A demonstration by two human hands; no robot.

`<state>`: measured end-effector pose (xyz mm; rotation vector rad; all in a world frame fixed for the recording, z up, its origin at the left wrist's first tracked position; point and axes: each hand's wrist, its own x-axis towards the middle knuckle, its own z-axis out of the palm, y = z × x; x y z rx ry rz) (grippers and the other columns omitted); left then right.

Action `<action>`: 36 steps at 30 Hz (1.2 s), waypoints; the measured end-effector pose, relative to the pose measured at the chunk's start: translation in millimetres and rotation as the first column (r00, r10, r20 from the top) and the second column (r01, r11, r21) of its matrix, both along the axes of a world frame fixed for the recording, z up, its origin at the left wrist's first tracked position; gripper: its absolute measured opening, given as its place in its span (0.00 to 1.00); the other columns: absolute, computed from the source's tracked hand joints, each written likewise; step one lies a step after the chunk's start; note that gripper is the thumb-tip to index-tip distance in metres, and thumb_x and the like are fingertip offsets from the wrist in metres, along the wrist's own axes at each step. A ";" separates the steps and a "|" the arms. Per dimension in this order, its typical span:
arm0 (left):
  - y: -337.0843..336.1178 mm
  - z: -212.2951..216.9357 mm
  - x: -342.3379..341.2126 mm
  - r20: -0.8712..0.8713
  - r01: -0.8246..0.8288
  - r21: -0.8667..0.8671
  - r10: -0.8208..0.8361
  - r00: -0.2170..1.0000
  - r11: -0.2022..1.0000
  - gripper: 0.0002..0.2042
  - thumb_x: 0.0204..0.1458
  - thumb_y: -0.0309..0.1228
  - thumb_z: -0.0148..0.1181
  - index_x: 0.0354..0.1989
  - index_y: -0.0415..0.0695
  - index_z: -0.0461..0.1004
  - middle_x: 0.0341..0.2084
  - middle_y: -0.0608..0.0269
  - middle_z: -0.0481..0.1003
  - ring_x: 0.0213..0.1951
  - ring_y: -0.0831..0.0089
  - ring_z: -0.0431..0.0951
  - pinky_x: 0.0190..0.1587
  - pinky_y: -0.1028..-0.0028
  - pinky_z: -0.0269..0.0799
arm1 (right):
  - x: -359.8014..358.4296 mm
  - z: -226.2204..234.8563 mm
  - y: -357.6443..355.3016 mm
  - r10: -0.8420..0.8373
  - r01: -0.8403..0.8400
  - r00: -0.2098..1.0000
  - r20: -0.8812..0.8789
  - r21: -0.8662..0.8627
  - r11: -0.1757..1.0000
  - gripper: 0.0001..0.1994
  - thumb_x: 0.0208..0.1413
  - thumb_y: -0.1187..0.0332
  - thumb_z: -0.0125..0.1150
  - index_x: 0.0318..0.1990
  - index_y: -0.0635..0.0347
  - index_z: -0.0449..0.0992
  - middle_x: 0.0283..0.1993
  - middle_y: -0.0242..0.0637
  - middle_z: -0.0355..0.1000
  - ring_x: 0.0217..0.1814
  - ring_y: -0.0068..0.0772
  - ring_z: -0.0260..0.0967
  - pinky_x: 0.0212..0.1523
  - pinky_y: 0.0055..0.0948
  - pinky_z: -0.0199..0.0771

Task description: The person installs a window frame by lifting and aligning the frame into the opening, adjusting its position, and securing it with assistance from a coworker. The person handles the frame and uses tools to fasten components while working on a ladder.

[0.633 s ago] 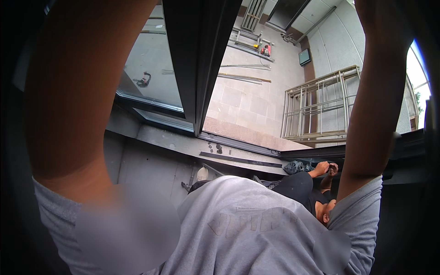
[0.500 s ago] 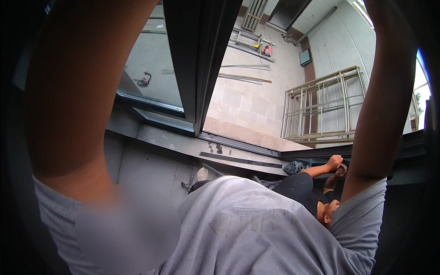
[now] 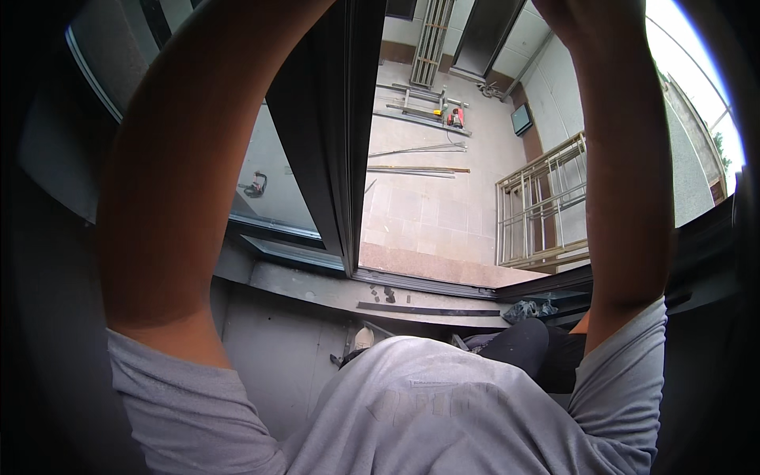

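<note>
Both my arms reach up past the upper edge, on either side of a dark window frame (image 3: 342, 150). My left hand is out of the picture; only its forearm crosses in front of the glazed sash (image 3: 273, 178) at the left. Of my right hand (image 3: 592, 17) just the base shows at the top edge, to the right of the opening; its fingers are cut off. What either hand touches or holds is hidden.
Small dark pieces (image 3: 389, 294), a long dark strip (image 3: 427, 309) and a crumpled plastic bag (image 3: 529, 309) lie along the sill. A co-worker's dark-clothed leg (image 3: 514, 352) is close at my right. Outside are metal frames (image 3: 546, 206), bars (image 3: 419, 169) and a red tool (image 3: 455, 118).
My forearms have shifted inward, and the base of my right hand has come into view. The view has tilted; the co-worker's hands and head are now hidden behind my right arm and shirt.
</note>
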<state>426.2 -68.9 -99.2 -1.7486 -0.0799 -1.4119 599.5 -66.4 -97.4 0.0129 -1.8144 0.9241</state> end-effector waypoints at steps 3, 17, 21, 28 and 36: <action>22.9 -17.2 13.9 0.098 -0.055 0.040 0.051 0.994 0.998 0.04 0.59 0.29 0.55 0.36 0.42 0.72 0.26 0.61 0.74 0.25 0.74 0.74 0.29 0.77 0.70 | 2.7 -13.4 -9.8 -0.275 0.286 0.958 0.082 -0.200 0.937 0.13 0.61 0.67 0.55 0.47 0.68 0.72 0.34 0.42 0.74 0.31 0.28 0.71 0.34 0.26 0.74; -2.0 -55.2 14.2 0.370 -0.072 -0.010 0.071 0.926 0.997 0.06 0.63 0.28 0.49 0.38 0.38 0.70 0.23 0.67 0.68 0.18 0.87 0.64 0.20 0.85 0.60 | -45.6 28.3 37.1 -0.428 0.421 0.896 -0.115 -0.082 0.903 0.13 0.58 0.64 0.62 0.42 0.66 0.76 0.32 0.37 0.75 0.29 0.22 0.72 0.26 0.21 0.73; -1.3 -58.2 15.9 0.355 -0.047 -0.011 0.048 0.933 0.999 0.06 0.62 0.26 0.48 0.37 0.37 0.70 0.23 0.67 0.69 0.18 0.87 0.64 0.20 0.84 0.60 | -50.0 46.9 55.1 -0.490 0.488 0.857 -0.160 -0.052 0.871 0.12 0.58 0.63 0.62 0.41 0.64 0.76 0.30 0.35 0.73 0.30 0.21 0.71 0.26 0.23 0.72; 3.5 -56.9 12.0 0.427 0.107 -0.022 -0.087 0.900 0.994 0.08 0.62 0.29 0.49 0.38 0.36 0.68 0.20 0.67 0.67 0.15 0.87 0.61 0.17 0.86 0.55 | -34.4 2.7 43.7 -0.408 0.379 0.905 -0.118 -0.208 0.902 0.11 0.57 0.66 0.62 0.39 0.67 0.76 0.29 0.39 0.74 0.32 0.24 0.71 0.33 0.25 0.71; 1.0 -37.9 18.3 0.421 0.213 -0.023 -0.184 0.888 0.977 0.10 0.63 0.35 0.49 0.37 0.40 0.69 0.19 0.67 0.67 0.13 0.86 0.60 0.16 0.87 0.51 | -24.0 -236.7 -1.4 -0.268 0.373 0.927 0.264 -0.559 0.740 0.06 0.57 0.70 0.60 0.35 0.64 0.74 0.27 0.31 0.71 0.30 0.20 0.67 0.34 0.22 0.69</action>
